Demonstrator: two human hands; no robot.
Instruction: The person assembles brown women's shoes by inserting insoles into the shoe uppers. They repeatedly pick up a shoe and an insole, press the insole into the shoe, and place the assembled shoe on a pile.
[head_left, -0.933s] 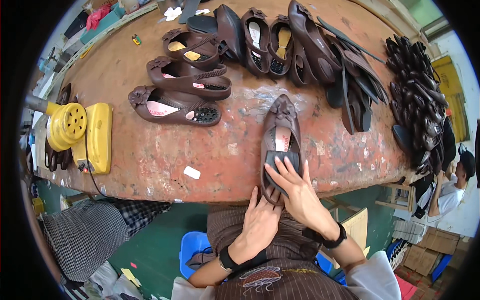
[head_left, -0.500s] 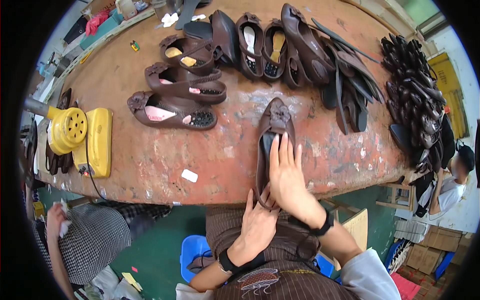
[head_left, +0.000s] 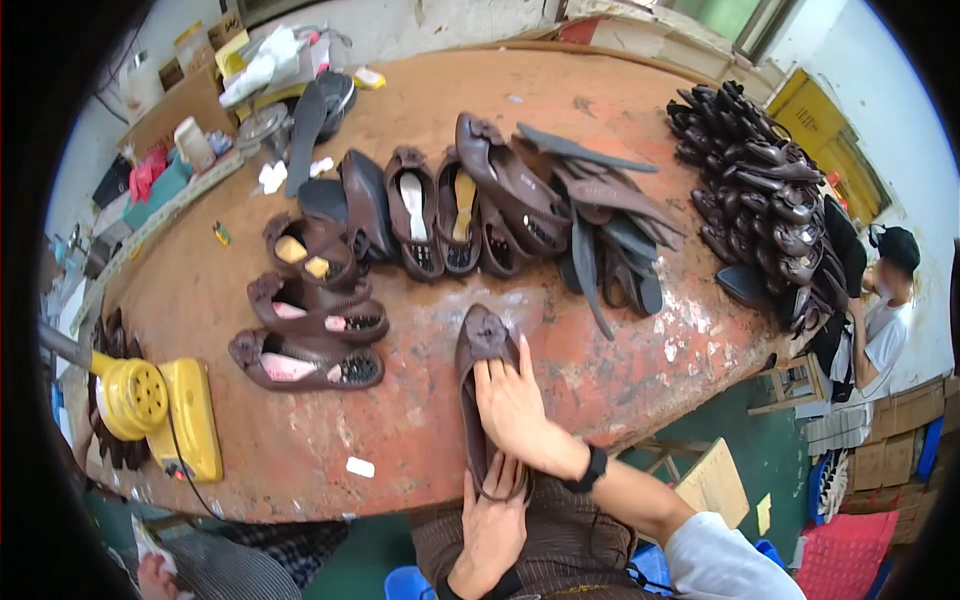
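Observation:
A dark brown flat shoe [head_left: 466, 388] with a flower on its toe lies at the table's near edge, toe pointing away from me. My left hand [head_left: 494, 520] holds its heel end, thumb along the outer left side and fingers over the back opening. The right hand [head_left: 515, 405] reaches into the shoe from above; its straight fingers press inside, tips hidden under the toe upper, while one finger extends along the outer right side. To the left lie similar shoes with pink inner patches, the nearest being a brown shoe [head_left: 305, 366].
A row of brown shoes [head_left: 412, 215] and loose dark soles [head_left: 600, 235] lie beyond. A dark shoe heap [head_left: 765, 190] stands far right. At left are a yellow machine [head_left: 185, 420] with a cord and a white piece [head_left: 360, 467]. A person [head_left: 885, 310] sits right; another person's hand [head_left: 155, 575] shows lower left.
My view has tilted up, so the table sits lower in the picture. My right fingertips have gone from lying visible on the shoe to tucked under its toe upper. The left hand stays at the heel.

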